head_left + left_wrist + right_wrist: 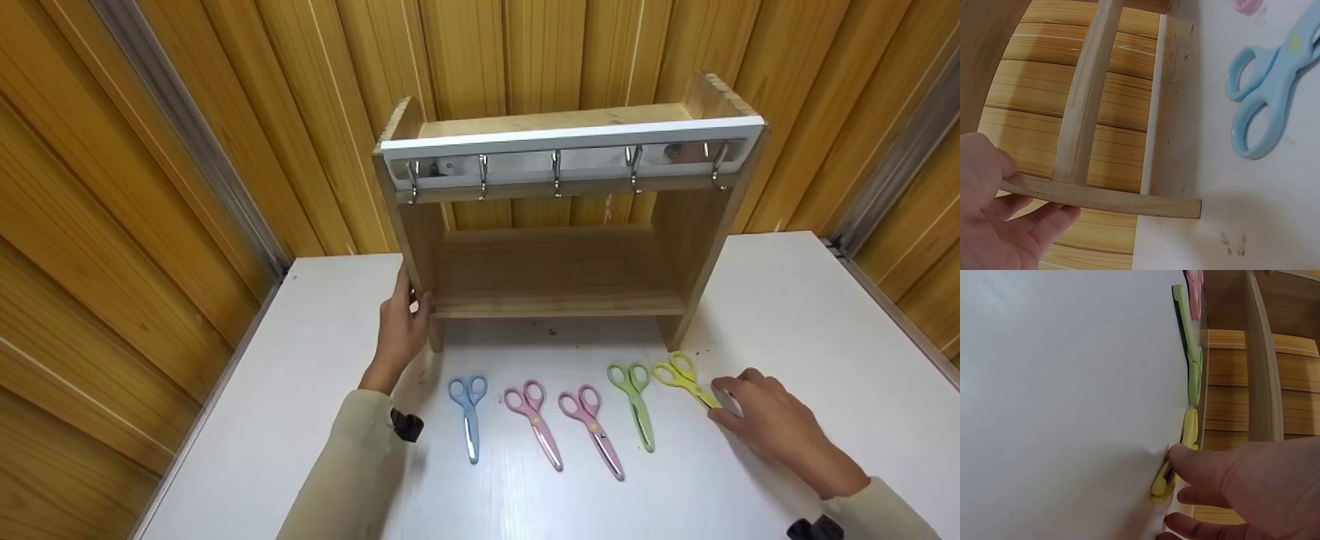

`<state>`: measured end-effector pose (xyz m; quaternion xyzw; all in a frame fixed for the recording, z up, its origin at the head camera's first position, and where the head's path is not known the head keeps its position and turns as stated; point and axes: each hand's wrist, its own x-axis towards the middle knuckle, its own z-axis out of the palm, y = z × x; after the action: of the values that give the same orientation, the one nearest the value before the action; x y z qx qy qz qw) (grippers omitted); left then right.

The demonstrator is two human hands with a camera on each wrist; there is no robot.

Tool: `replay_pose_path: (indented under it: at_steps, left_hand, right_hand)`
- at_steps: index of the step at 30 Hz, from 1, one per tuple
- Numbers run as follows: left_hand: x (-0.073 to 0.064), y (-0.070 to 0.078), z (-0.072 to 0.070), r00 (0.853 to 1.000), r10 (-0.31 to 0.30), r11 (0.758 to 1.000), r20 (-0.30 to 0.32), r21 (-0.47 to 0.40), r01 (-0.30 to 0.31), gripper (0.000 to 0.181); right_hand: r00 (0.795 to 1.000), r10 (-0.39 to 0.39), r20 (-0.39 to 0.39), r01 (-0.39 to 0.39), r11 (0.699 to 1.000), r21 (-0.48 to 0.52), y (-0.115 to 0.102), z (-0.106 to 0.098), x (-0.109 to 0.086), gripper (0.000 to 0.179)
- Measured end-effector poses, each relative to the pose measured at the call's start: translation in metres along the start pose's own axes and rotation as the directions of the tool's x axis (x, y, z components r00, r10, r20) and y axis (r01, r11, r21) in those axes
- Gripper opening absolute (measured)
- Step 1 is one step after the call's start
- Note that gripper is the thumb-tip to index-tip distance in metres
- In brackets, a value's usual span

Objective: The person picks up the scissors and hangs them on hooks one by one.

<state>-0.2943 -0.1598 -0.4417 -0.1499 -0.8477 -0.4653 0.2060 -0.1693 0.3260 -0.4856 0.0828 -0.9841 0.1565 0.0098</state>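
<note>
A wooden shelf rack (559, 307) with a white hook rail (592, 139) stands on the white table. My left hand (401, 326) grips its left side panel (1112, 199) near the bottom, thumb on one side and fingers on the other. On the right, my right hand (772, 416) pinches the blade end of the yellow scissors (681, 375) between thumb and fingers. Their handles point toward the rack's right foot; the blade tip is partly hidden by the hand. Green scissors (636, 405) lie just left of them.
Two pairs of pink scissors, one left (534, 424) and one right (591, 431), and blue scissors (469, 416) lie in a row before the rack. Several metal hooks (556, 172) hang from the rail. Wood-patterned walls (150, 225) enclose the table (300, 390).
</note>
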Motion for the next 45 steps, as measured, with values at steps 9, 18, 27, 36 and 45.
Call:
replay_pose_path:
  at_steps: [9, 18, 27, 36, 45]
  left_hand:
    - [0.001, 0.000, 0.000, 1.000, -0.004, 1.000, 0.003, 0.000, 0.004, 0.069]
    - [0.001, -0.001, 0.000, 0.999, 0.048, 0.999, -0.019, 0.020, -0.047, 0.066]
    - [0.003, 0.001, 0.000, 1.000, 0.014, 1.000, -0.004, 0.002, -0.014, 0.067]
    - [0.002, 0.001, 0.000, 1.000, -0.008, 1.000, 0.000, 0.003, 0.008, 0.069]
    - [0.000, 0.000, 0.002, 1.000, 0.012, 1.000, -0.020, -0.003, -0.012, 0.065]
  right_hand:
    - [0.999, 0.029, 0.025, -0.030, 0.998, 0.054, -0.001, -0.002, 0.005, 0.028]
    - [1.000, -0.005, 0.005, 0.005, 0.998, 0.067, 0.003, -0.001, 0.005, 0.026]
    - [1.000, -0.003, 0.007, 0.002, 0.999, 0.050, 0.003, -0.002, 0.005, 0.026]
    - [1.000, -0.002, 0.016, 0.002, 1.000, 0.015, 0.000, -0.009, 0.006, 0.025]
    - [1.000, -0.012, 0.007, 0.012, 1.000, -0.021, 0.001, -0.012, 0.009, 0.013]
